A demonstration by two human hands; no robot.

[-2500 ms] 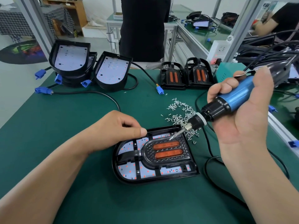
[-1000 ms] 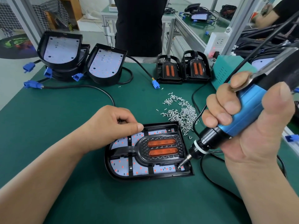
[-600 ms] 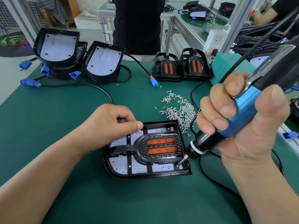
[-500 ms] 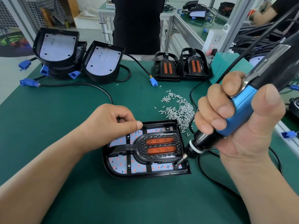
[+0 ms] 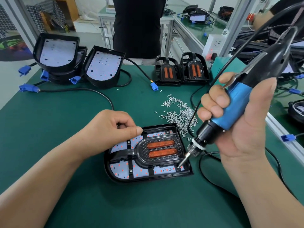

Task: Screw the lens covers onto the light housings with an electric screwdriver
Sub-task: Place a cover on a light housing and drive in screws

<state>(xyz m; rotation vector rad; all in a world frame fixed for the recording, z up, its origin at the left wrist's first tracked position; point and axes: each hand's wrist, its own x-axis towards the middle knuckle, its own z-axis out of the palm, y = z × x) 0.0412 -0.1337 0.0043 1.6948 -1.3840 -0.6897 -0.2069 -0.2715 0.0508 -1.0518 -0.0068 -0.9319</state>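
Observation:
A black light housing [image 5: 148, 178] lies flat on the green mat, its LED board showing. A black lens cover [image 5: 141, 151] with two orange strips sits inside it. My left hand [image 5: 111, 127] is curled into a loose fist at the housing's far-left corner, thumb tip resting on the rim. My right hand [image 5: 243, 129] grips the blue and black electric screwdriver [image 5: 233, 109], tilted. Its bit touches the near-right corner of the housing, by the cover's edge.
A heap of small silver screws [image 5: 177, 112] lies just beyond the housing. Two covered housings [image 5: 181, 71] stand at the back. Open housings [image 5: 102, 68] with blue connectors and black cables are stacked back left. A person in black stands behind the table.
The screwdriver bit left the cover's far-right area and came down at the near-right corner, where it has stayed for the last second. My left hand kept its place.

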